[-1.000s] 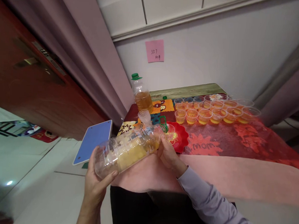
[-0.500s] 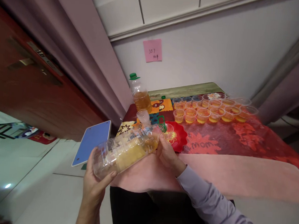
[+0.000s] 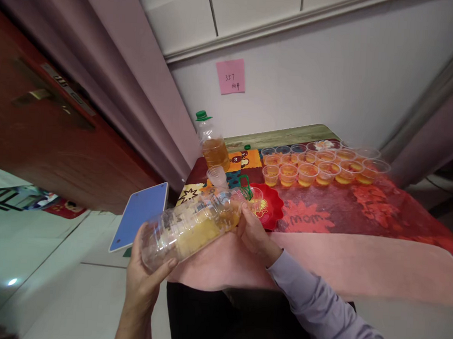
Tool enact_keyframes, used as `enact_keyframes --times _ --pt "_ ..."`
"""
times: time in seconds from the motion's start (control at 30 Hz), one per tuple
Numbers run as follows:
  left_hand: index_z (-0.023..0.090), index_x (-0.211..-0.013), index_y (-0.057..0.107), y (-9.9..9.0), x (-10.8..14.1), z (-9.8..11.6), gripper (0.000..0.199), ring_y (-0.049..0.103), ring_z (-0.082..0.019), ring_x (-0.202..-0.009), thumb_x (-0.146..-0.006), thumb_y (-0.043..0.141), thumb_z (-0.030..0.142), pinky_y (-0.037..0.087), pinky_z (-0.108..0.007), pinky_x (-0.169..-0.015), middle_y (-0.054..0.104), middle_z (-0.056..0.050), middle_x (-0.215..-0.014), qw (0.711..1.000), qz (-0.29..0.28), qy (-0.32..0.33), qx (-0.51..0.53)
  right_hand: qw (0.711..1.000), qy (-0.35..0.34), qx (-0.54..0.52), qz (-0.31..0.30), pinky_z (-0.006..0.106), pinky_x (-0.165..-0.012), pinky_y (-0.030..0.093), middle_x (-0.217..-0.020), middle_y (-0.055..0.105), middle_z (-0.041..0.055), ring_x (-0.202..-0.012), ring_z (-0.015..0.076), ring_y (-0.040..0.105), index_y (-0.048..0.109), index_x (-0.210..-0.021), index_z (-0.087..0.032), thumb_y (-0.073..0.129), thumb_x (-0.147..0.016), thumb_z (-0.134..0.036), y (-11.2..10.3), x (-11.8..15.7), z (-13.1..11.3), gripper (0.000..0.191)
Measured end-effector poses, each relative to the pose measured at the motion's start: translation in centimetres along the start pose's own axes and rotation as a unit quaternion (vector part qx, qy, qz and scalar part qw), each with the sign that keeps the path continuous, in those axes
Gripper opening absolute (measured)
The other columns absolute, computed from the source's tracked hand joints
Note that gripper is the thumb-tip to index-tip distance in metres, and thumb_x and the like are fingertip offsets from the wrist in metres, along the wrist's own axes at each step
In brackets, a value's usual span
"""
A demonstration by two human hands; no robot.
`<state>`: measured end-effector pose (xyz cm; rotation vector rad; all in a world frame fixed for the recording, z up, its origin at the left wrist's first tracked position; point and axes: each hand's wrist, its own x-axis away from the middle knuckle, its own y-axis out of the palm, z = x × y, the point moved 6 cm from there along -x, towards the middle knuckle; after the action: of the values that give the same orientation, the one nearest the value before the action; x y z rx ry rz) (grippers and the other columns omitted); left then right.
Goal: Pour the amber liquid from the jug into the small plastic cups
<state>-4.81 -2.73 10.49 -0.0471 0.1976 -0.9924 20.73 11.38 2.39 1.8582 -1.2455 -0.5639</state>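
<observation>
A large clear plastic bottle (image 3: 193, 228) with yellowish liquid lies tilted between my hands, its neck toward the red plate. My left hand (image 3: 147, 276) is wrapped round the bottle's base. My right hand (image 3: 255, 232) grips it near the neck. Under the neck is a clear plastic cup (image 3: 258, 195) over the scalloped red plate (image 3: 276, 212); the bottle's mouth is partly hidden, so I cannot tell if liquid is flowing. A green handle ring (image 3: 245, 186) shows by the neck. Just behind the bottle stand small stacked plastic cups (image 3: 217, 177).
Several clear cups of orange-yellow liquid (image 3: 308, 174) stand in rows at the table's back right. A second bottle (image 3: 214, 148) with a green cap stands at the back left. A small green cap (image 3: 247, 147) lies nearby. A blue board (image 3: 140, 215) is left of the table.
</observation>
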Motion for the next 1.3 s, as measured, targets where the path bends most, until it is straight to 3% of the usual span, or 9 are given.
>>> enact_keyframes --times 0.13,0.4,0.6,0.93,1.3 --pt "0.036 -0.173 0.054 -0.04 -0.06 -0.06 0.134 0.051 -0.055 -0.161 -0.053 0.113 0.035 0.050 -0.071 -0.128 0.053 -0.014 -0.177 1.000 0.003 0.000 0.001 1.000 0.003 0.016 0.000 0.049 -0.111 0.065 -0.138 0.086 0.0051 -0.135 0.0317 0.077 0.081 -0.131 -0.031 0.076 -0.095 -0.083 -0.19 -0.05 0.08 0.063" --pt "0.034 -0.173 0.053 0.08 0.05 0.39 0.132 0.046 -0.054 -0.165 -0.055 0.112 0.038 0.046 -0.070 -0.131 0.054 -0.015 -0.177 1.000 0.003 0.015 -0.011 1.000 0.003 0.017 0.000 0.049 -0.109 0.065 -0.142 0.084 0.0052 -0.138 0.0320 0.076 0.080 -0.134 -0.031 0.074 -0.097 -0.082 -0.26 -0.05 -0.01 0.063" --pt "0.034 -0.173 0.053 0.20 0.12 0.42 0.134 0.050 -0.056 -0.162 -0.053 0.112 0.037 0.053 -0.070 -0.126 0.053 -0.015 -0.177 1.000 0.001 0.006 -0.003 1.000 0.006 0.014 0.001 0.048 -0.110 0.065 -0.141 0.085 0.0057 -0.135 0.0311 0.077 0.080 -0.133 -0.030 0.076 -0.097 -0.079 -0.18 0.02 -0.16 0.061" --pt "0.035 -0.172 0.054 0.29 0.26 0.75 0.129 0.045 -0.055 -0.165 -0.056 0.112 0.037 0.049 -0.072 -0.128 0.051 -0.014 -0.180 1.000 -0.002 0.017 -0.009 1.000 -0.004 0.017 -0.016 0.052 -0.114 0.064 -0.142 0.084 0.0061 -0.138 0.0326 0.076 0.081 -0.132 -0.031 0.073 -0.097 -0.082 0.29 0.08 -0.23 0.062" --pt "0.035 -0.172 0.054 0.06 0.09 0.63 0.132 0.045 -0.054 -0.166 -0.054 0.112 0.036 0.055 -0.066 -0.125 0.050 -0.014 -0.180 1.000 0.000 0.014 -0.009 1.000 0.007 0.014 -0.018 0.052 -0.116 0.063 -0.142 0.085 0.0045 -0.142 0.0333 0.074 0.081 -0.133 -0.032 0.077 -0.092 -0.085 0.31 0.09 -0.19 0.067"
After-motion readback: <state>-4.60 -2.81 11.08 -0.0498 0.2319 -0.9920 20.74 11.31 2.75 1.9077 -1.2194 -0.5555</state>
